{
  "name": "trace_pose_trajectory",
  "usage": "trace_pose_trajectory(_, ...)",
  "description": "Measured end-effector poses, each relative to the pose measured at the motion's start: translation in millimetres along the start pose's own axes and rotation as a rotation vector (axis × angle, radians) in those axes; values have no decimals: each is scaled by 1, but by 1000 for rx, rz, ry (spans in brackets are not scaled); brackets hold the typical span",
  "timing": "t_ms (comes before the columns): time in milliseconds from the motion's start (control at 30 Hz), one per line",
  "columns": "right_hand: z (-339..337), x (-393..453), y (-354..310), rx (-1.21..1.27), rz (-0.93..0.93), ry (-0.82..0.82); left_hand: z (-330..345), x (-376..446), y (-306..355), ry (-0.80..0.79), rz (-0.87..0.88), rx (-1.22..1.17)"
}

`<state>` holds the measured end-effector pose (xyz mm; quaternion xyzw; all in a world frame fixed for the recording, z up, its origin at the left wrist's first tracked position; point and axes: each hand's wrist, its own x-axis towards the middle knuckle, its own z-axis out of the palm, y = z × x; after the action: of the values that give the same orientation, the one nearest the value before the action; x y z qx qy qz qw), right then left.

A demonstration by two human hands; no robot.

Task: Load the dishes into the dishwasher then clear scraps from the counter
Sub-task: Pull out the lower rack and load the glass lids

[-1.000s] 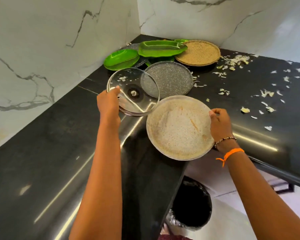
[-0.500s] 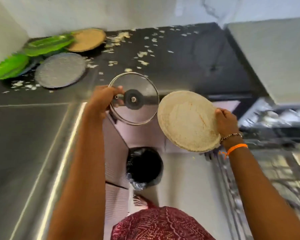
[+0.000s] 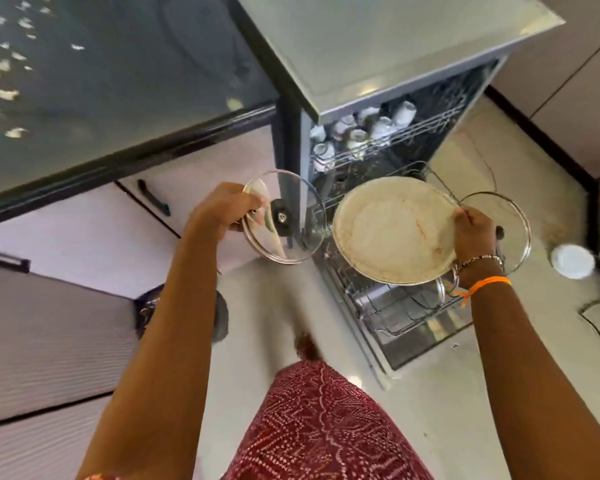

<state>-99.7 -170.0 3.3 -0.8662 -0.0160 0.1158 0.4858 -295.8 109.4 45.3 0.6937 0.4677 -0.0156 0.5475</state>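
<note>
Both arms reach forward from the bottom of the frame toward its middle. The left hand (image 3: 224, 206) has its grip curled round the left rim of a glass lid (image 3: 284, 216), fingers wrapped over the edge, holding it tilted in the air just left of the dishwasher (image 3: 388, 109); the lid's black knob shows through the glass. The right hand (image 3: 473, 233), with a beaded bracelet and an orange band at the wrist, pinches the right rim of a round pale plate (image 3: 392, 230), thumb on the face and fingers behind, holding it above the lower rack (image 3: 388, 306).

The dishwasher stands open at centre right of the frame. Its upper rack (image 3: 395, 140) holds several white cups, blurred. The lower rack is pulled out over the open door; a second glass lid (image 3: 513, 216) stands at its right side, partly hidden behind the right hand.

Upper left, the dark worktop (image 3: 118, 81) carries pale scraps (image 3: 0, 93) scattered near the frame's left edge. A white round object (image 3: 572, 261) lies on the floor at the right.
</note>
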Motion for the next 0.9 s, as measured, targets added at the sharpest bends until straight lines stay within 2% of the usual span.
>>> trace_pose_trajectory(100, -9, 32, 22, -84, 12, -55, 42, 32, 11, -55, -56, -2)
trace_pose_trajectory(233, 5, 67, 48, -229, 131, -213, 95, 75, 8, -77, -172, -37)
trace_pose_trajectory(433, 42, 90, 111, -457, 171, -277, 162, 131, -27, -59, -306, -76)
trace_pose_trajectory(667, 83, 112, 176, -531, 84, -255, 228, 166, -80, 86, -408, -97)
trace_pose_trajectory(900, 131, 171, 227, -541, -199, -323, 297, 203, -124, 256, -394, -238)
